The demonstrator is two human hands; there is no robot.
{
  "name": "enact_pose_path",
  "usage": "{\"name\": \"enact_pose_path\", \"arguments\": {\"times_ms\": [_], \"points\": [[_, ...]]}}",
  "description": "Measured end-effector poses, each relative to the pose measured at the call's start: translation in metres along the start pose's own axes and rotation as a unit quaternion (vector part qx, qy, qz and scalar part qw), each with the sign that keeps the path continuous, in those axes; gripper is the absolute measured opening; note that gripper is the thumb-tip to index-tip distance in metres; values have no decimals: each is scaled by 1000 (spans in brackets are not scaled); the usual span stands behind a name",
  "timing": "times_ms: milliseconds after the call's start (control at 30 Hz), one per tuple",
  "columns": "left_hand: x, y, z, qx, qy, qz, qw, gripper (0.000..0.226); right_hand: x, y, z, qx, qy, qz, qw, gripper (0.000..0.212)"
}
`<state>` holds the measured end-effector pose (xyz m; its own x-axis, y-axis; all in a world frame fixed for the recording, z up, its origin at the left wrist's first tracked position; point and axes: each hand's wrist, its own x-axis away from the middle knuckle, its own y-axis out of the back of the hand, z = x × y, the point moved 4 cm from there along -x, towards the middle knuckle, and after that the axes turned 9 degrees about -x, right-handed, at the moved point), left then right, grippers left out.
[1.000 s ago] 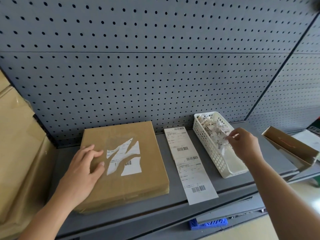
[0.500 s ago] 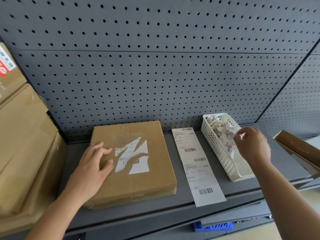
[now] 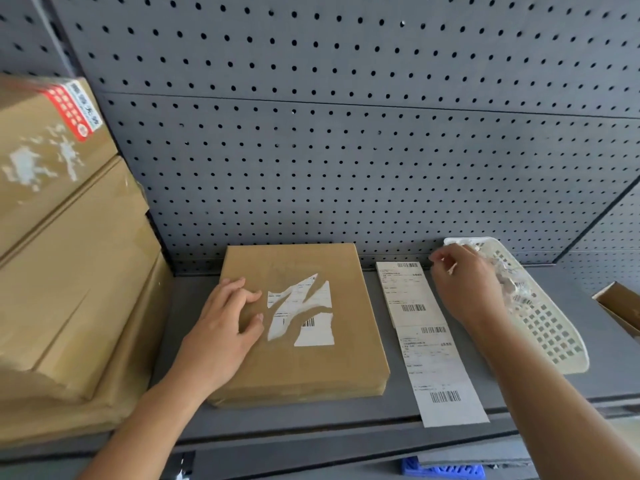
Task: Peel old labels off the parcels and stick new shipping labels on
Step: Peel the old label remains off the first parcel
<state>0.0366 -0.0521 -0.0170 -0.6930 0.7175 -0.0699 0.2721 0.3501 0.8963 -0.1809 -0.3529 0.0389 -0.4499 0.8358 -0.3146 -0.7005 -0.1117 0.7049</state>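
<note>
Grey pegboard wall (image 3: 346, 150) fills the top and middle of the frame. A stack of brown boxes (image 3: 69, 271) takes up the left side; the top one has a red-and-white sticker and white label scraps on it. The grey shelf (image 3: 311, 420) runs across the lower part of the frame.

The parcel (image 3: 311, 368), flat brown cardboard, lies on the shelf at centre, its back edge just beside the wall. The white basket (image 3: 547, 327) sits at right w/ paper scraps inside at its far end. A strip of new labels (image 3: 436, 362) lies flat on the shelf btwn parcel and basket, barcodes showing, its near end reaching the front edge of the shelf.

L hand (image 3: 225, 323) rests palm-down on the left part of the parcel, fingers a bit bent and spread, tips just beside the old label; it grips nothing. R hand (image 3: 467, 289) hangs over the gap btwn strip and basket, fingers curled inward; can't tell if it pinches anything.

The old label (image 3: 311, 330) is stuck to the middle of the parcel top, torn into jagged white pieces w/ one barcode left. At the right edge of the frame is the corner of an open carton (image 3: 620, 303).
</note>
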Motion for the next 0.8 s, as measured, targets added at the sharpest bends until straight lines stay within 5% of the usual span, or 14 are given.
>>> {"name": "enact_pose_path", "arguments": {"times_ms": [800], "points": [[1,2,0,3,-8,1,1000,39,36,-119,101,-23,92,174,980,23]]}}
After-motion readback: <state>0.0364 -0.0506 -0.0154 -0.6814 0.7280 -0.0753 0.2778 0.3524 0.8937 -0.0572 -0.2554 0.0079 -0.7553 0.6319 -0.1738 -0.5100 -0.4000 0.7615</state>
